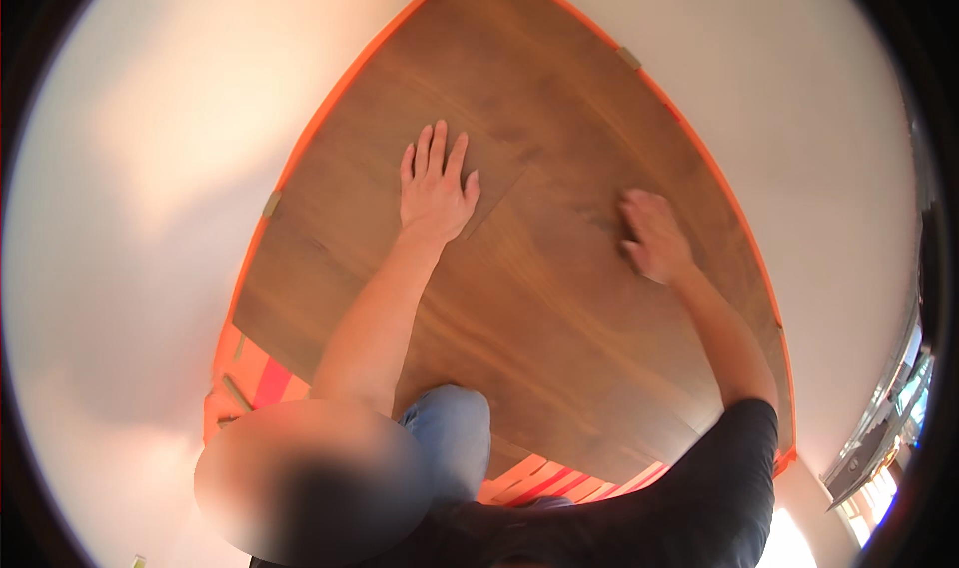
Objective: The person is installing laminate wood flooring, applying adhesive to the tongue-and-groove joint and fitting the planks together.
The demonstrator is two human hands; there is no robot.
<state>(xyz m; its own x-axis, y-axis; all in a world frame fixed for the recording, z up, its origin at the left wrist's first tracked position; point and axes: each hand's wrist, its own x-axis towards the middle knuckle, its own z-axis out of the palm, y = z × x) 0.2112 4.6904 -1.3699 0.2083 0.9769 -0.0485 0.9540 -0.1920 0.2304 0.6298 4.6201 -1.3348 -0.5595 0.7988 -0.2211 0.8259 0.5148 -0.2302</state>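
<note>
My left hand (437, 190) lies flat on brown wood-look floor planks (539, 368), its fingers spread and nothing held. To its right, a short seam and a plank end show in the boards. My right hand (656, 236) is over the planks farther right, its fingertips pointing left. Motion smears those fingers, so whether they are curled or straight is unclear, and I see no object in that hand. My bent knee in blue jeans (450, 433) is at the near side of the boards.
Orange underlay (262, 363) with pink stripes shows along the near edge and rims the planks. Small spacer blocks (628, 58) sit between boards and white walls (799, 158). A short strip (238, 393) lies at the near left. A blurred oval hides the lower left.
</note>
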